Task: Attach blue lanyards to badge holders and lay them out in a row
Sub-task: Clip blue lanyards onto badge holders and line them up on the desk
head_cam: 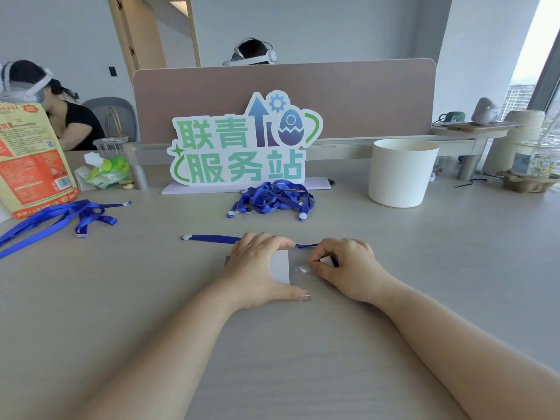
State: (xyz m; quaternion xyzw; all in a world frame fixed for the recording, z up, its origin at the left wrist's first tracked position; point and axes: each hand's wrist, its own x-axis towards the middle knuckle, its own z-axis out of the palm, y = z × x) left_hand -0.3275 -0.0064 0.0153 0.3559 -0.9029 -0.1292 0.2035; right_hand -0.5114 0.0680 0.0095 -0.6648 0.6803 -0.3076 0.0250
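Table (454, 268): hands (257, 268) mid, margins open.

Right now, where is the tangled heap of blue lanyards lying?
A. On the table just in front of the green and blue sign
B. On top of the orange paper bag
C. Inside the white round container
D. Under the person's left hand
A: the tangled heap of blue lanyards lies on the table, directly before the sign.
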